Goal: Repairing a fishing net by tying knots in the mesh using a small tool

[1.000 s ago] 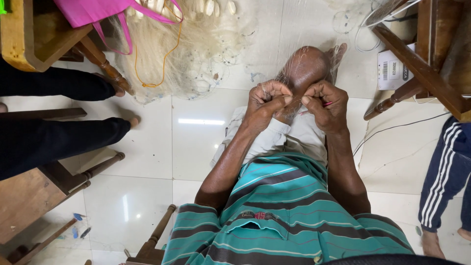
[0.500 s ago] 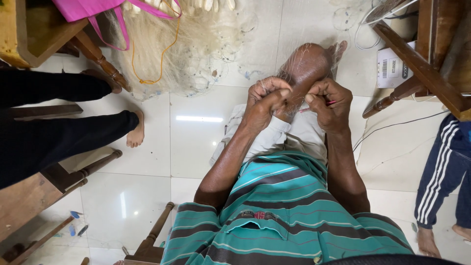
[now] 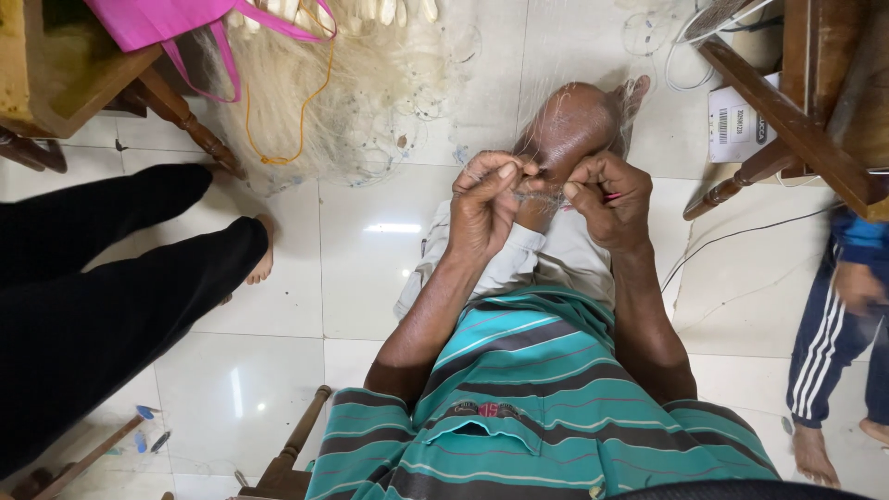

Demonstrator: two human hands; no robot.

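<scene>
While the person sits over the white floor (image 3: 278, 370), both hands meet above the raised knee (image 3: 569, 125). Left hand (image 3: 486, 204): fingertips pinched together on fine net strands (image 3: 546, 185). Right hand (image 3: 611, 199): fingers curled shut around a small pink tool (image 3: 613, 196), barely visible. The bulk of the fishing net (image 3: 361, 83) lies heaped far left, under a pink bag (image 3: 157, 18). Net judged light, limp, easily snagged; best gripped by pinching single strands near the knot.
</scene>
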